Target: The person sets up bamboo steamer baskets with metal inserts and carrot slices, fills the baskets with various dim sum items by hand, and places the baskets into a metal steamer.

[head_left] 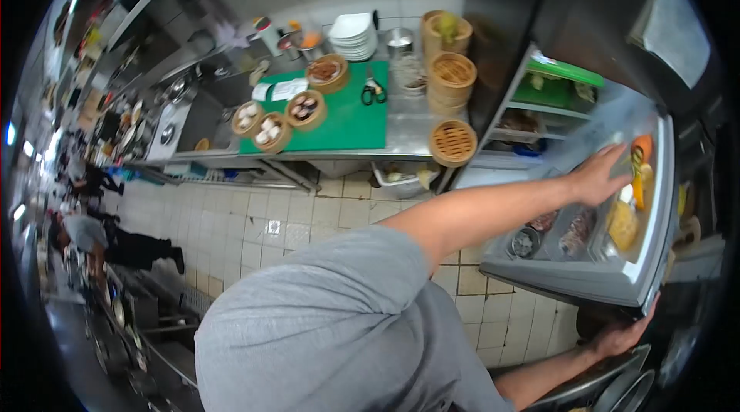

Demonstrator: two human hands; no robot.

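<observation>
My left hand point(597, 174) reaches over the opened refrigerator door point(566, 289), its fingers spread and nothing visible in them. Close to its fingertips sits an orange carrot-like item point(641, 147), with a yellow strip-like item point(637, 187) below it. A yellow lumpy item point(623, 225) lies lower in the same compartment. Clear packs of dark red food point(576, 231) and a small dark round container point(526, 242) are beneath my forearm. At the door's outer lower corner, my right hand point(623, 336) is closed on the edge; its fingertips are partly hidden.
Refrigerator shelves point(555, 113) hold a green tray point(551, 92) and food containers. Along the steel counter are bamboo steamers point(453, 142), a green cutting board point(354, 123), scissors point(373, 91) and stacked white plates point(353, 36). A co-worker point(116, 242) stands far left on the tiled floor.
</observation>
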